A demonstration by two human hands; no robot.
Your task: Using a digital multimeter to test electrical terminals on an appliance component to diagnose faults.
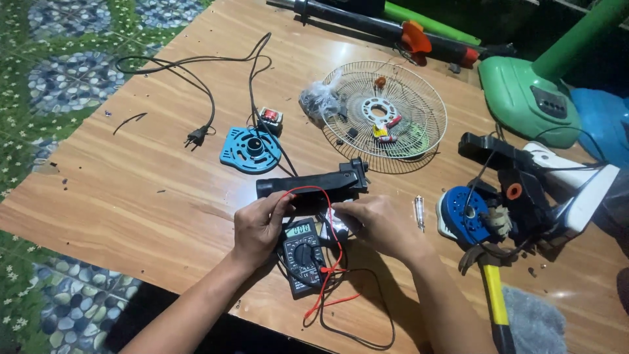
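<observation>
The left hand (259, 226) pinches the red probe lead (308, 191) against the long black plastic housing (308, 183); the right hand (377, 223) curls over a small part beside it, grip unclear. Between them lies the black digital multimeter (303, 255) on the wooden table (131, 190). Beyond lie a round blue plastic cap (249, 149) and a white wire fan guard (385, 115).

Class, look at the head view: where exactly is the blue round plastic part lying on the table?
The blue round plastic part lies left of centre on the wooden table, between the black plug and the wire fan guard.
</observation>
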